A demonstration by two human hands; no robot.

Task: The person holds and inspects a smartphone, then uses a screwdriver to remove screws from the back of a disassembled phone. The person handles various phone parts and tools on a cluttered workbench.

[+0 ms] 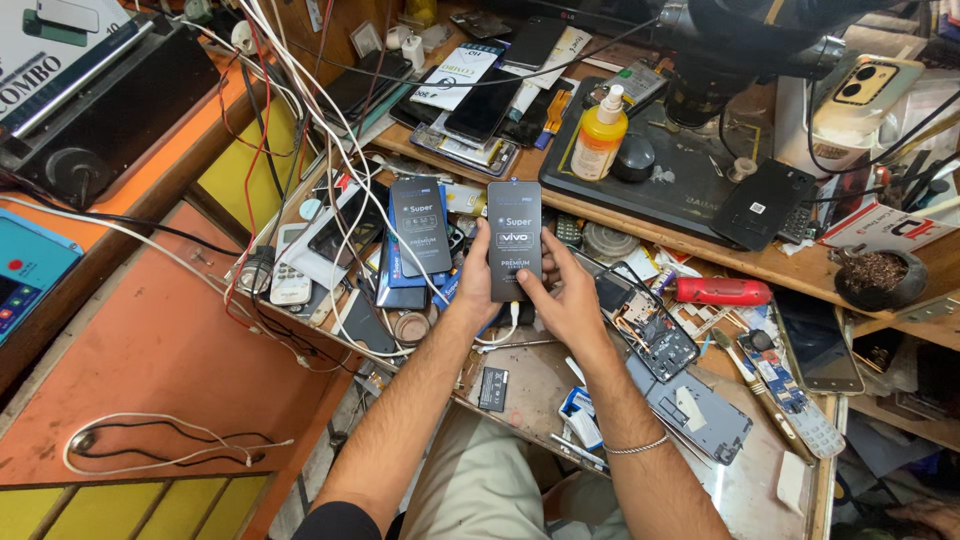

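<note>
Both hands hold up a dark rectangular phone screen panel point(514, 238) with pale print on its face, upright over the cluttered bench. My left hand point(478, 270) grips its lower left edge, and my right hand point(566, 293) grips the lower right edge with the thumb on the front. A second, similar dark panel point(419, 224) leans just to the left, apart from my hands. A silver bracelet point(636, 446) sits on my right wrist.
An opened phone body point(648, 322), a grey back cover point(700, 414), a red-handled tool point(721, 291), a small battery point(493, 388) and a keypad phone point(795, 400) lie around. A yellow bottle point(599, 136) stands on a dark mat point(690, 185). White and red cables point(300, 120) hang left.
</note>
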